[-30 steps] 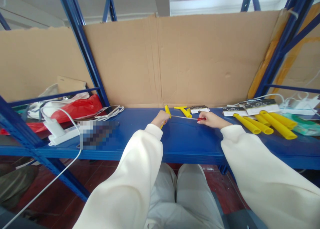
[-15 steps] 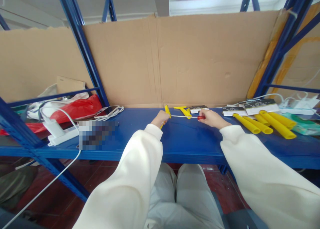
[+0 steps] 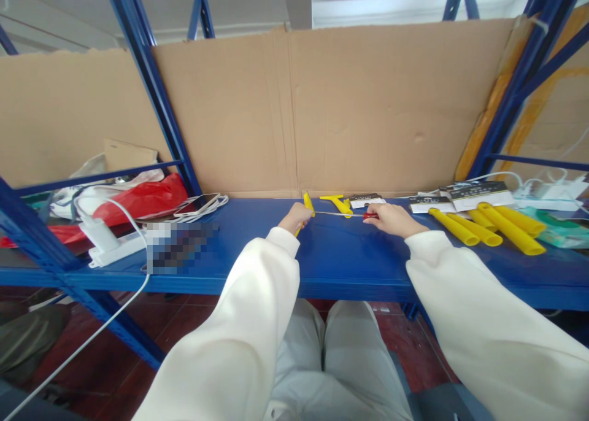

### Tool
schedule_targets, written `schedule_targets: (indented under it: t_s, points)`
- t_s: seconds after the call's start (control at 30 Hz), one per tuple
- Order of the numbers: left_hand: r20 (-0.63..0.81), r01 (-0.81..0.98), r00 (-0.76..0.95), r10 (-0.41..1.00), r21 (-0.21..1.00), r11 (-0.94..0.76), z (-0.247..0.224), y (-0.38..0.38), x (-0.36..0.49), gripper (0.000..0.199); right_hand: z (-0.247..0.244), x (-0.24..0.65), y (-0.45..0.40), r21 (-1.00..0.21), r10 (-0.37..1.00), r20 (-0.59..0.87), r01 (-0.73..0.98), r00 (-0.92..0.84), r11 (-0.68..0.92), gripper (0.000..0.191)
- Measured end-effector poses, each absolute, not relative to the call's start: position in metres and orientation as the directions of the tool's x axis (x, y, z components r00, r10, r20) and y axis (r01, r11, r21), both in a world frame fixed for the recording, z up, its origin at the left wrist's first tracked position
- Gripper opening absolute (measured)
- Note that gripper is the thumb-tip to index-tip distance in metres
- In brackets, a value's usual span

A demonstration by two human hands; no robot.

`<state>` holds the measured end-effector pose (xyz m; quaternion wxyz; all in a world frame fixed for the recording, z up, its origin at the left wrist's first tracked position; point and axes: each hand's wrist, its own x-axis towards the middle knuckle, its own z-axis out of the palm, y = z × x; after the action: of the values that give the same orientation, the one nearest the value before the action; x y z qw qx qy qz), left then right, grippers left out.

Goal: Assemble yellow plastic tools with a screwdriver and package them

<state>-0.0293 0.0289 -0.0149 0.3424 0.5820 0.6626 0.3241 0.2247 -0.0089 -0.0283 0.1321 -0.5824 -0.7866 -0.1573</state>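
My left hand [image 3: 296,217] is closed around a yellow plastic piece [image 3: 308,202], whose upper end shows above the fingers. In my right hand [image 3: 385,217] is the red handle of a screwdriver [image 3: 338,213]. Its thin metal shaft runs level to the left and its tip meets the yellow piece; the exact contact is hidden by my left fingers. Just behind the shaft lies a yellow T-shaped part [image 3: 339,204] on the blue shelf [image 3: 257,249].
Several yellow tubes [image 3: 508,227] lie at the right, beside black-and-white packets [image 3: 481,195]. At the left are a white power strip [image 3: 117,249], a phone [image 3: 197,205] with cable, and a red bag [image 3: 142,200]. A cardboard panel [image 3: 368,114] stands behind.
My right fingers have shifted slightly on the screwdriver handle, as if turned a little. My left hand and the yellow piece stay in place.
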Motion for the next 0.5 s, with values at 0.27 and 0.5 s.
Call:
schedule_targets:
  t_s: [0.27,0.5]
  points:
    - [-0.072,0.556,-0.109,0.991,0.822,0.121,-0.0143,0.0281,-0.0298,0.012,-0.0338,0.2279,-0.0005,-0.038,0.877,0.351,0.931,-0.328,0.364,0.014]
    - [-0.074,0.56,-0.099,0.992,0.82,0.117,-0.0157,0.0309,-0.0303,0.011,-0.0309,0.2271,-0.0045,-0.037,0.897,0.345,0.95,-0.278,0.309,0.016]
